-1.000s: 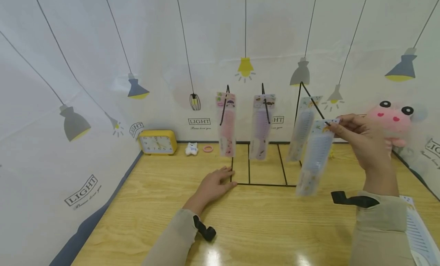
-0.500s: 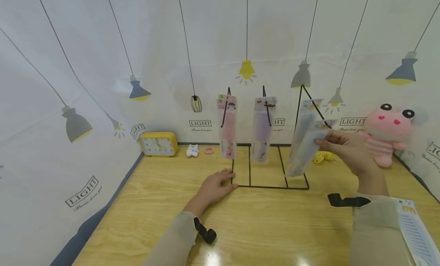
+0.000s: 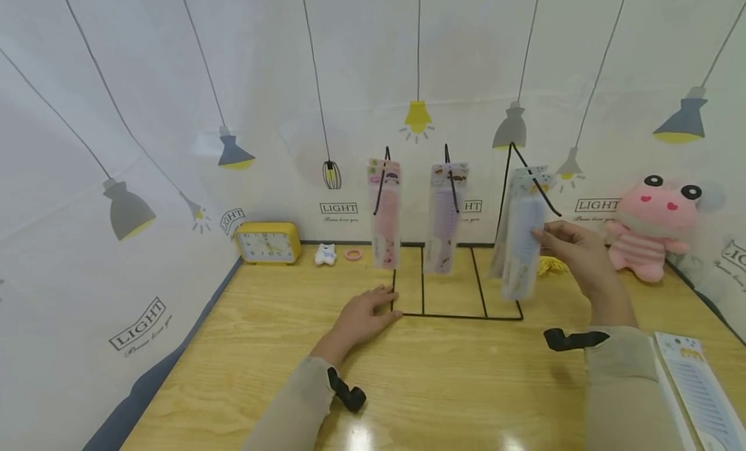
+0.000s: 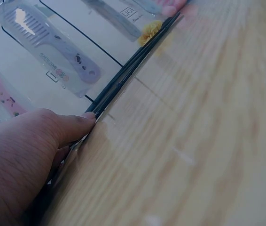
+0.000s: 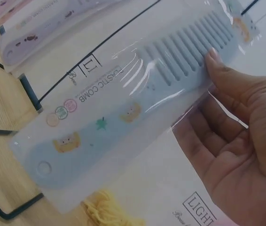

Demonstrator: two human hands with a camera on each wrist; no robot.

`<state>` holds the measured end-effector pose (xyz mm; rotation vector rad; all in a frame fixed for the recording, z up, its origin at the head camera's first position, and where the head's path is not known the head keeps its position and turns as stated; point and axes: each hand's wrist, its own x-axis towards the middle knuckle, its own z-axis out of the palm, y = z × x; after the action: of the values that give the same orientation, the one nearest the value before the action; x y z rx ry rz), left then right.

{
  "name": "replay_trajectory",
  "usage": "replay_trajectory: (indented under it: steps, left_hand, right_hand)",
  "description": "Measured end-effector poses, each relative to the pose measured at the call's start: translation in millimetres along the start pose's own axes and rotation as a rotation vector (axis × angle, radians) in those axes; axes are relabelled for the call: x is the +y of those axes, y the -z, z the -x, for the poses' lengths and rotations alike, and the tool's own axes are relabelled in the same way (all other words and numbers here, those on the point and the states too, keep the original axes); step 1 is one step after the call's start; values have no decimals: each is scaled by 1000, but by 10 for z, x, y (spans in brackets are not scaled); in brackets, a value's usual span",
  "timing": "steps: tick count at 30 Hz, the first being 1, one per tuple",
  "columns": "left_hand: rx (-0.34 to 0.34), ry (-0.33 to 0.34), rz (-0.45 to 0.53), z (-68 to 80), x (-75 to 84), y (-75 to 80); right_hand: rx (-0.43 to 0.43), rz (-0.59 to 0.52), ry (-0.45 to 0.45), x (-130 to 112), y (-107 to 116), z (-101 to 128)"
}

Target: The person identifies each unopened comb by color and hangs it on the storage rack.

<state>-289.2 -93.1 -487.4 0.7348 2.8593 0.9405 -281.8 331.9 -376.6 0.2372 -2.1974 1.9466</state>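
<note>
A second blue packaged comb hangs mostly hidden behind the front one; another comb pack is cut off at the head view's lower right corner.

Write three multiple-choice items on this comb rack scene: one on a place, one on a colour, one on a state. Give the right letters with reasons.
1. Where does the left hand rest?
A. on the yellow clock
B. on the table by the wire rack's base
C. on the pink plush toy

2. What colour is the packaged comb at the right hand?
A. light blue
B. red
C. black

3. How is that comb held?
A. lying flat on the table
B. lying on the clock
C. pinched by thumb and fingers at the rack

Answers: B, the hand lies on the table against the wire rack. A, the light blue comb shows through clear wrap. C, the right wrist view shows the grip on the pack's edge.
</note>
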Motion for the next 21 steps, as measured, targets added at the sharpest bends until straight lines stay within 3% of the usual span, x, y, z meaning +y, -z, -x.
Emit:
replay_trajectory:
  steps: [6, 13, 21]
  left_hand:
    - [3, -4, 10, -14, -12, 5]
    - [6, 1, 10, -10, -1, 9]
    - [4, 4, 24, -5, 15, 20]
  right_hand:
    - [73, -22, -8, -57, -113, -36]
    - [161, 83, -35, -52, -158, -55]
    - [150, 138, -38, -18, -145, -51]
